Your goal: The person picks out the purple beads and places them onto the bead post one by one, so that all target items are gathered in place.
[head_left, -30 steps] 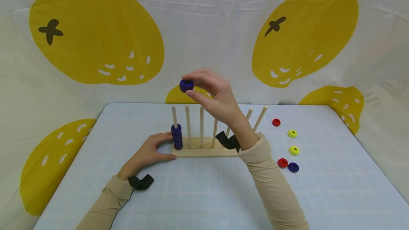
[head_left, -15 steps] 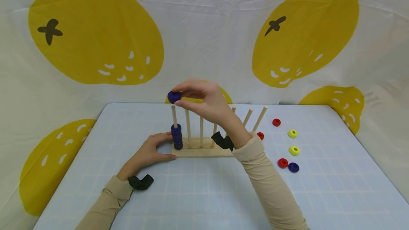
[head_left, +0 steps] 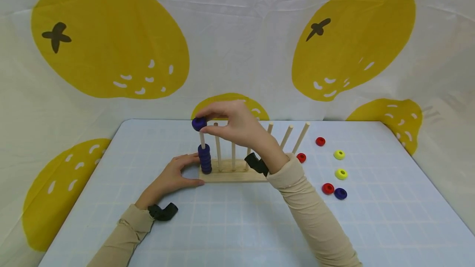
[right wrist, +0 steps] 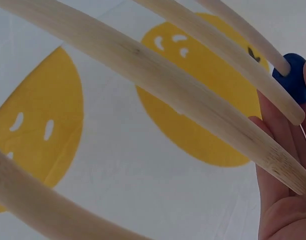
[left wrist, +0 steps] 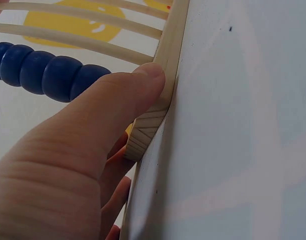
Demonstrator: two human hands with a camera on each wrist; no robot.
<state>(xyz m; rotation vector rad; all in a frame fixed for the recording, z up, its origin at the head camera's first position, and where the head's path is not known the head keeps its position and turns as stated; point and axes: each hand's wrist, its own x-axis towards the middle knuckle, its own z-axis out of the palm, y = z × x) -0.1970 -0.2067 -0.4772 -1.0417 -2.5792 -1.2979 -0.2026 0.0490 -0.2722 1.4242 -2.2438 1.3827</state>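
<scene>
My right hand (head_left: 239, 125) pinches a dark blue bead (head_left: 198, 124) between thumb and fingers at the top of the leftmost peg (head_left: 202, 140). In the right wrist view that peg's tip sits in the hole of the blue bead (right wrist: 294, 87). Lower on the same peg is a stack of several blue beads (head_left: 205, 160). My left hand (head_left: 179, 173) grips the left end of the peg stand's wooden base (head_left: 233, 177). Seen from the left wrist, the thumb (left wrist: 143, 82) lies on the base's front edge, with fingers behind its end.
Several bare pegs (head_left: 218, 147) rise from the stand right of the stack. Loose beads lie on the table at right: red (head_left: 320, 141), yellow (head_left: 339, 154) and one blue (head_left: 340, 193). Another red bead (head_left: 301, 158) is near the stand's right end. A lemon-print cloth (head_left: 241, 44) hangs behind.
My right hand has moved left and down, bringing the blue bead from above the stand onto the leftmost peg's tip. My left hand has stayed at the base.
</scene>
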